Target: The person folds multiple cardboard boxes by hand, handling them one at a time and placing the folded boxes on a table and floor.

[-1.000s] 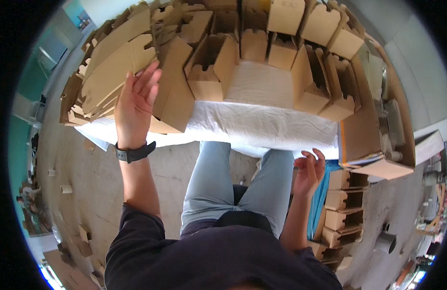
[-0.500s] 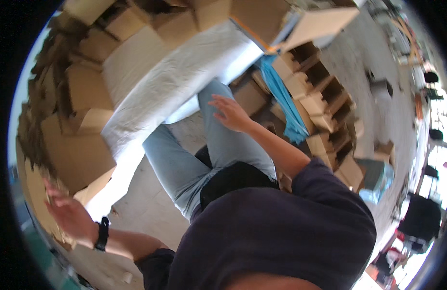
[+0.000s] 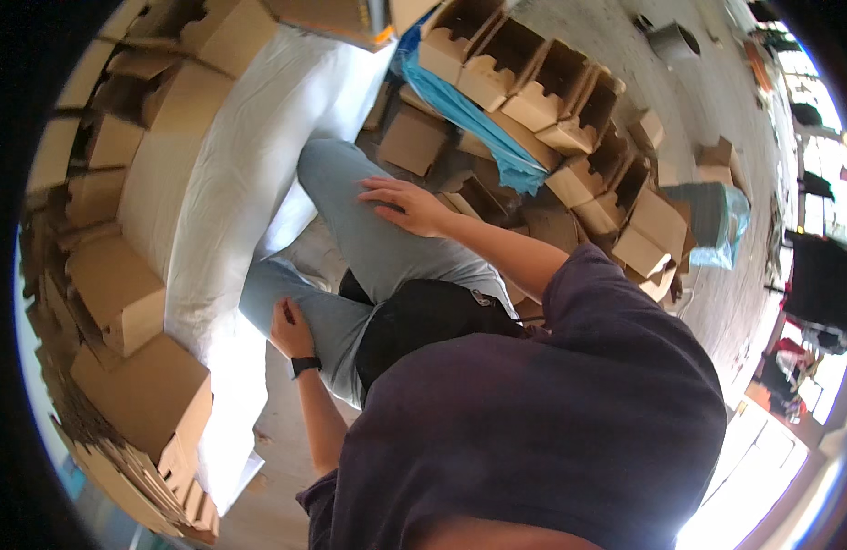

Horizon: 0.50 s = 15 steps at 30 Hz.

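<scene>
My right hand [image 3: 406, 207] lies on my right thigh, in pale blue jeans [image 3: 355, 238]. Its fingers are stretched out and slightly apart, and nothing is in it. My left hand [image 3: 292, 332], below a black wristband, rests against the left thigh. Its fingers are loosely bent with a gap by the thumb, and no held object shows. Just beyond both knees runs a long surface under a white cover [image 3: 245, 151]. Brown cardboard boxes [image 3: 116, 284] line its far side, apart from both hands.
To the right stand several open cardboard boxes [image 3: 533, 92] in a row, with a blue plastic sheet [image 3: 478, 124] along them. A plastic-wrapped stack [image 3: 707, 220] sits farther right on the grey floor. Folded cardboard [image 3: 144, 467] is piled at the lower left.
My left hand has come from the boxes at far left to my left thigh. My right hand has settled lower on the right thigh. The view has turned, shifting the surroundings.
</scene>
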### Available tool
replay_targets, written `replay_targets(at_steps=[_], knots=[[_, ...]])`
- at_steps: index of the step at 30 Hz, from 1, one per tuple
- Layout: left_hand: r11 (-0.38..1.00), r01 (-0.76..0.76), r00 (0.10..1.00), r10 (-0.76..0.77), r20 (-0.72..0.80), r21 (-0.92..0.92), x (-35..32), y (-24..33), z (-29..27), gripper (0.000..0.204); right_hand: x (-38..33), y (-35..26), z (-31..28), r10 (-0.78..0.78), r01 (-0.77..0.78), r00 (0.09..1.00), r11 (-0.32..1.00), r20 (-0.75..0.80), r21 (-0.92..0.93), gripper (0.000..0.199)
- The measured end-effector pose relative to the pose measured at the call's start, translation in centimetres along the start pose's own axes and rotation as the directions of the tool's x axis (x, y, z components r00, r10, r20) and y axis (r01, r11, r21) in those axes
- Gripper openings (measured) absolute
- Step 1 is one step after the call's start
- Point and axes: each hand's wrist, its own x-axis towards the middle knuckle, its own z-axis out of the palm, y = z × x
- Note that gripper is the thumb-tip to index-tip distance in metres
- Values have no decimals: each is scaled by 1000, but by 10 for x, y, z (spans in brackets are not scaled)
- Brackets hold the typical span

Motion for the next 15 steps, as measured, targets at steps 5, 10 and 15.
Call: replay_targets(at_steps=[5, 10, 15], knots=[[996, -16, 999, 19, 38, -86, 4, 3, -1, 17, -109, 59, -24, 637, -631, 770, 755, 28, 180, 39], [993, 66, 993, -57, 100, -96, 5, 2, -3, 19, -269, 112, 0, 911, -806, 348, 411, 221, -426, 33], [998, 38, 990, -32, 139, -45, 11, 9, -5, 19, -342, 138, 41, 885, -776, 278, 436, 372, -456, 26]])
